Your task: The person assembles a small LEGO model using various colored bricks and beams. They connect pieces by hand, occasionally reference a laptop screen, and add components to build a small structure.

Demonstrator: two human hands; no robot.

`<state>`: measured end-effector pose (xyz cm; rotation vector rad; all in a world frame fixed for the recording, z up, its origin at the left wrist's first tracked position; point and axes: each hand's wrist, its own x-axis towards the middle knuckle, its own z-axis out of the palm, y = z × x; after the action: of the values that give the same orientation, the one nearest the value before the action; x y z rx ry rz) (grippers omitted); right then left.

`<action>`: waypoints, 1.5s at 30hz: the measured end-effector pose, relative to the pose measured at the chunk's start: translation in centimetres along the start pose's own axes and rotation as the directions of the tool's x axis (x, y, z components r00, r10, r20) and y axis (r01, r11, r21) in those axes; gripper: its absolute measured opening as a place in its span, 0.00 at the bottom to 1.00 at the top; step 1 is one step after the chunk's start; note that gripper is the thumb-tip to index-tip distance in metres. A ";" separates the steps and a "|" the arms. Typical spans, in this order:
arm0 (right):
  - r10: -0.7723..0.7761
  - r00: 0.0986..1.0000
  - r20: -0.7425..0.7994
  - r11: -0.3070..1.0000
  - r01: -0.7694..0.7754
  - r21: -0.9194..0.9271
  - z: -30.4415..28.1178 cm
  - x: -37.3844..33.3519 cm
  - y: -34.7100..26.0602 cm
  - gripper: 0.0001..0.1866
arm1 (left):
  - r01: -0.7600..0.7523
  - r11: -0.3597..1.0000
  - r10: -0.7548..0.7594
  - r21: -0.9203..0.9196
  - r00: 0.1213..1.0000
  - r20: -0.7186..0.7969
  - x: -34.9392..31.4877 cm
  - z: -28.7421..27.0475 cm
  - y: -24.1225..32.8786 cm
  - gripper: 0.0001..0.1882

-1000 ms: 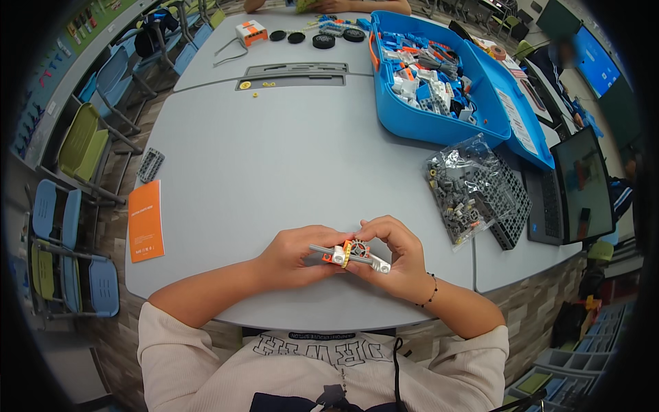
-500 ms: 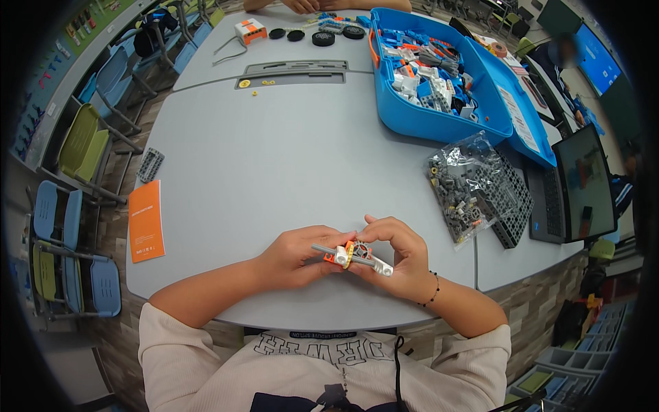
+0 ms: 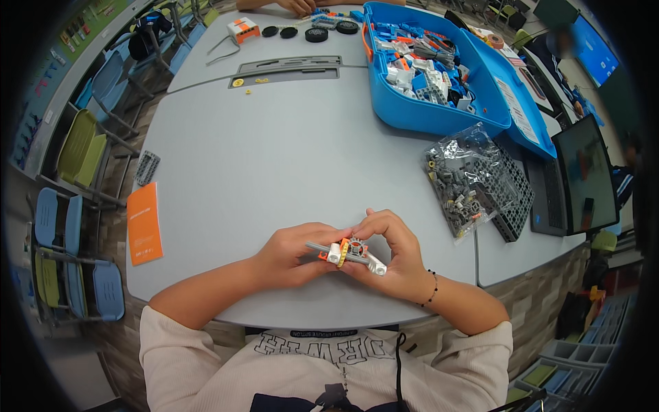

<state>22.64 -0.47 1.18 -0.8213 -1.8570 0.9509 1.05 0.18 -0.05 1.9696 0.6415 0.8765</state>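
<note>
Between my two hands, above the near edge of the table, is a small building-brick assembly [image 3: 337,255]. It has white and orange pieces, a grey axle rod, a yellow gear [image 3: 343,252] and a grey gear [image 3: 356,247]. My left hand [image 3: 292,255] is closed on its left side, where the rod sticks out. My right hand [image 3: 395,257] grips the right side, thumb below near the white end piece [image 3: 377,266] and index finger arched over the grey gear. Some of the parts are hidden by the fingers.
A blue bin [image 3: 439,113] of bricks stands at the far right. Nearer lie a clear bag of small parts [image 3: 453,189], a dark perforated plate [image 3: 516,213] and a laptop [image 3: 583,182]. An orange booklet [image 3: 144,223] lies left. Another person's hands [image 3: 298,6] rest at the far edge.
The assembly has turned slightly in my hands, showing more of the grey gear. Both hands keep their hold, and the view has shifted a little.
</note>
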 end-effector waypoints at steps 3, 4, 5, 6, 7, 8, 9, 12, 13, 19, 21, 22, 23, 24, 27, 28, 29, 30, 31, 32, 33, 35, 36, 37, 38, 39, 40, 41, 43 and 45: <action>-0.026 0.999 -0.033 1.000 0.026 -0.010 0.2 -0.1 0.1 0.21 | 0.001 0.999 -0.002 0.032 1.000 0.023 0.1 -0.1 0.1 0.29; -0.029 0.999 -0.033 0.999 0.029 -0.015 0.2 -0.2 0.2 0.21 | 0.000 0.999 -0.001 0.034 1.000 0.030 0.1 -0.1 0.2 0.29; -0.033 0.999 -0.033 0.999 0.033 -0.019 0.3 -0.2 0.2 0.21 | -0.001 0.999 -0.001 0.036 0.999 0.036 0.1 -0.1 0.2 0.30; -0.035 0.999 -0.039 0.999 0.035 -0.010 0.3 -0.2 0.3 0.21 | -0.006 0.999 0.004 0.046 0.999 0.043 0.1 -0.1 0.2 0.30; -0.036 0.998 -0.045 0.999 0.036 0.000 0.3 -0.3 0.3 0.20 | -0.011 0.998 0.008 0.056 0.999 0.051 0.1 -0.1 0.2 0.30; -0.032 0.998 -0.046 0.999 0.032 0.002 0.4 -0.4 0.3 0.20 | -0.014 0.998 0.011 0.065 0.998 0.057 0.1 0.0 0.2 0.31; -0.040 0.998 -0.048 0.999 0.040 0.013 0.3 -0.4 0.3 0.20 | -0.006 0.996 0.000 0.091 0.998 0.066 0.0 -0.1 0.2 0.30; -0.051 0.998 -0.045 0.998 0.052 0.026 0.3 -0.4 0.3 0.20 | 0.013 0.989 -0.026 0.150 0.996 0.084 -0.1 -0.1 0.2 0.30; -0.054 0.997 -0.047 0.998 0.056 0.037 0.2 -0.4 0.3 0.20 | 0.016 0.987 -0.030 0.158 0.996 0.087 -0.1 -0.1 0.2 0.30; -0.067 0.998 -0.012 0.996 0.067 0.053 -0.1 -0.3 0.4 0.20 | 0.004 0.992 -0.014 0.129 0.997 0.080 0.0 -0.2 0.1 0.31; -0.073 0.997 0.006 0.996 0.073 0.052 -0.2 -0.3 0.4 0.20 | -0.007 0.993 -0.003 0.121 0.997 0.080 0.1 -0.2 0.1 0.31; -0.077 0.997 0.019 0.996 0.076 0.050 -0.3 -0.3 0.4 0.20 | -0.010 0.993 0.001 0.117 0.997 0.083 0.1 -0.3 0.1 0.31; -0.074 0.997 0.035 0.996 0.072 0.046 -0.4 -0.3 0.4 0.20 | -0.014 0.993 0.005 0.113 0.996 0.085 0.2 -0.3 0.1 0.31; -0.078 0.996 0.037 0.996 0.077 0.050 -0.4 -0.3 0.5 0.20 | -0.015 0.995 0.006 0.102 0.996 0.088 0.2 -0.3 0.0 0.31; -0.071 0.996 0.055 0.996 0.068 0.063 -0.5 -0.2 0.5 0.20 | -0.006 0.998 0.001 0.057 0.996 0.087 0.3 -0.5 0.1 0.31; -0.072 0.995 0.064 0.995 0.068 0.066 -0.5 -0.2 0.5 0.20 | -0.001 0.999 -0.002 0.034 0.997 0.081 0.3 -0.5 0.1 0.31; -0.065 0.995 0.077 0.996 0.060 0.065 -0.6 -0.1 0.6 0.21 | 0.014 1.000 -0.014 0.004 0.997 0.073 0.2 -0.5 0.0 0.30; -0.068 0.994 0.091 0.996 0.062 0.064 -0.6 0.0 0.6 0.21 | -0.008 1.000 0.008 -0.029 1.000 0.029 0.2 -0.5 0.0 0.29; -0.061 0.992 0.110 0.997 0.054 0.060 -0.7 0.1 0.6 0.21 | -0.019 0.997 0.018 -0.069 1.000 -0.017 0.1 -0.4 0.0 0.27; -0.053 0.991 0.125 0.997 0.047 0.054 -0.8 0.1 0.6 0.21 | -0.024 0.993 0.017 -0.115 0.998 -0.066 0.0 -0.3 0.0 0.26; -0.058 0.991 0.123 0.997 0.051 0.063 -0.8 0.2 0.6 0.21 | -0.032 0.990 0.020 -0.140 0.996 -0.090 -0.1 -0.2 -0.1 0.24; -0.054 0.991 0.119 0.997 0.047 0.068 -0.8 0.3 0.6 0.21 | -0.048 0.975 0.016 -0.216 0.989 -0.150 -0.1 -0.1 -0.3 0.19; -0.066 0.992 0.110 0.995 0.058 0.076 -0.8 0.3 0.6 0.21 | -0.031 0.976 -0.003 -0.216 0.988 -0.156 -0.2 -0.1 -0.3 0.15; -0.063 0.992 0.111 0.995 0.054 0.078 -0.7 0.3 0.6 0.21 | -0.035 0.980 0.006 -0.195 0.989 -0.148 -0.2 -0.2 -0.4 0.15; -0.051 0.992 0.117 0.996 0.043 0.075 -0.7 0.4 0.6 0.21 | -0.039 0.982 0.012 -0.185 0.990 -0.144 -0.2 -0.2 -0.4 0.15; -0.063 0.992 0.111 0.996 0.055 0.077 -0.7 0.4 0.6 0.21 | -0.042 0.984 0.016 -0.175 0.989 -0.145 -0.2 -0.2 -0.5 0.14; -0.066 0.992 0.110 0.996 0.058 0.074 -0.7 0.4 0.6 0.22 | -0.039 0.987 0.017 -0.157 0.990 -0.140 -0.3 -0.3 -0.4 0.14; -0.067 0.992 0.105 0.996 0.060 0.071 -0.7 0.5 0.6 0.22 | -0.035 0.990 0.015 -0.138 0.990 -0.140 -0.3 -0.3 -0.3 0.14; -0.063 0.990 0.126 0.996 0.055 0.064 -0.8 0.5 0.6 0.22 | -0.028 0.994 0.013 -0.107 0.990 -0.140 -0.4 -0.2 -0.2 0.14; -0.061 0.989 0.138 0.997 0.053 0.057 -0.9 0.5 0.6 0.22 | -0.023 0.996 0.010 -0.087 0.989 -0.145 -0.5 -0.2 0.0 0.14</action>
<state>23.40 0.46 1.19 -0.6812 -1.9555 1.0395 0.56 -0.06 -0.13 1.8464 0.6585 1.0473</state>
